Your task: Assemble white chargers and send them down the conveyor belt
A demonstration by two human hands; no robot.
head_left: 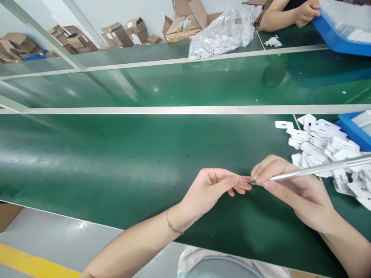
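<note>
My right hand grips a slim silver craft knife, its handle slanting up to the right past the hand. The knife's pointed tip meets the fingertips of my left hand. On that left hand the thumb presses against the index finger and the other fingers are partly stretched. Anything pinched there is too small or hidden to make out. Just right of my right hand lies a heap of flat white plastic pieces, several with slots or openings.
A blue tray stands beside the heap. Past the pale divider rail, a clear bag of white pieces rests on the far bench. Another person's hand holds a second blue tray. Cardboard boxes line the back.
</note>
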